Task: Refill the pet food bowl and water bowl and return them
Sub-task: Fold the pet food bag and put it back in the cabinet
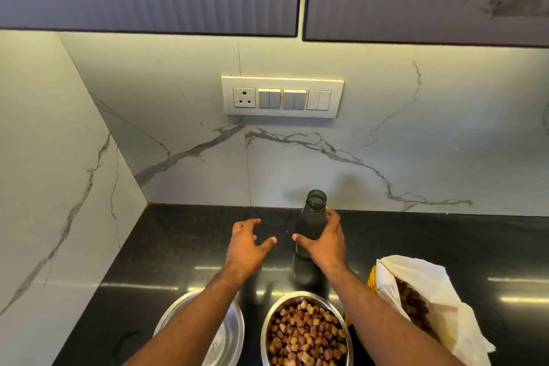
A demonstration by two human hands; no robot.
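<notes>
A dark glass bottle (312, 217) with no cap stands upright on the black counter (184, 247) near the back wall. My right hand (325, 242) wraps around its body from the right. My left hand (248, 242) hovers just left of the bottle with fingers spread and holds nothing. At the front, a steel bowl (306, 333) is full of brown and tan kibble. To its left, a second steel bowl (228, 333) looks empty, and my left forearm covers part of it.
An open white bag of kibble (427, 300) lies on the counter at the right, with something yellow under it. Marble walls close off the back and left of the counter. A switch panel (282, 97) sits on the back wall under the upper cabinets.
</notes>
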